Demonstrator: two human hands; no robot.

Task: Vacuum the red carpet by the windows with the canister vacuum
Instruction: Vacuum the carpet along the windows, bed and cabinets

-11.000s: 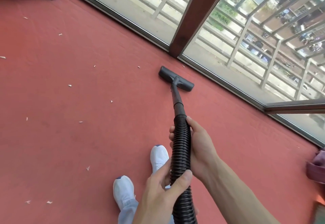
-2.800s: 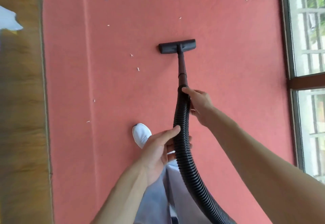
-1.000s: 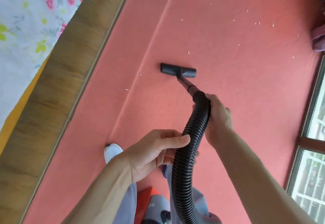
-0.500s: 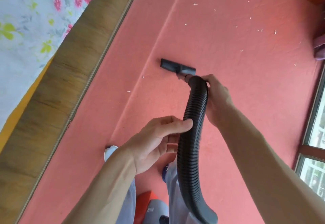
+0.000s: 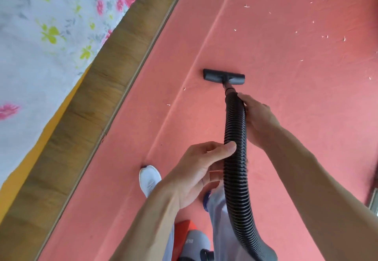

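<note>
Fingers (image 5: 244, 99) of the right hand (image 5: 259, 117) curl round the upper end of the black ribbed hose (image 5: 235, 164), gripping it just behind the short rigid tube (image 5: 228, 89); the palm lies against the hose's right side. Lower on the same hose, the left hand (image 5: 196, 172) holds it with the thumb (image 5: 226, 148) laid across the front of the ribs and the remaining fingers curled in from the left, their tips hidden behind the hose. From the right hand the tube runs forward and down to the flat black floor nozzle (image 5: 224, 76), which rests crosswise on the red carpet (image 5: 286, 101), close to a long crease in the pile. From the left hand the hose bends down and toward the right of the lower edge. The canister vacuum (image 5: 190, 240), orange and grey, stands on the carpet at the bottom of the view, between the forearms and partly cut off. A white shoe (image 5: 149, 179) and a pale trouser leg (image 5: 217, 209) appear below the left hand. Pale scraps (image 5: 313, 22) lie scattered on the carpet beyond and to the right of the nozzle, with a few (image 5: 168, 104) to its left. A wooden floor strip (image 5: 92, 107) borders the carpet on the left, and a flowered cloth (image 5: 41, 45) lies beyond it.
</note>
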